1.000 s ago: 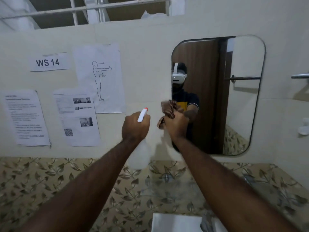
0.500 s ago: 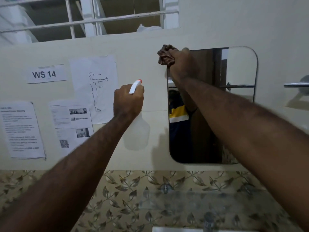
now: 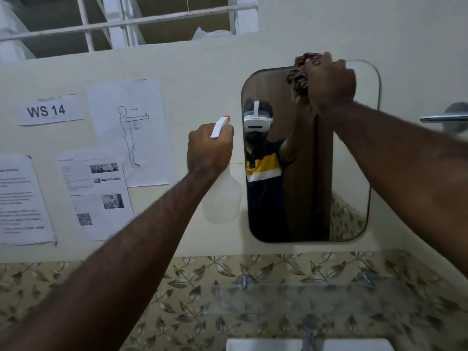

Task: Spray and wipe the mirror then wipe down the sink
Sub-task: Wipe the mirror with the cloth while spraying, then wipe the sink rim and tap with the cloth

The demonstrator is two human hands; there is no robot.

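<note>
A rounded rectangular mirror [image 3: 349,193] hangs on the cream wall. My right hand [image 3: 329,82] presses a bunched brown cloth [image 3: 300,72] against the mirror's top edge, near its middle. My left hand [image 3: 210,150] grips the neck of a translucent white spray bottle [image 3: 222,196] with a white, orange-tipped nozzle, held upright just left of the mirror. The white sink [image 3: 263,344] shows only as a strip at the bottom edge, with a blurred tap [image 3: 310,333] above it.
A glass shelf [image 3: 304,295] juts out below the mirror over leaf-patterned tiles. Paper sheets and a "WS 14" label [image 3: 48,110] are stuck to the wall on the left. A chrome towel bar [image 3: 443,119] projects at the right. White window bars [image 3: 121,21] run above.
My right hand rose with the cloth from the mirror's left middle to its top-left corner, then slid right along the top edge. The bottle hand stayed almost still.
</note>
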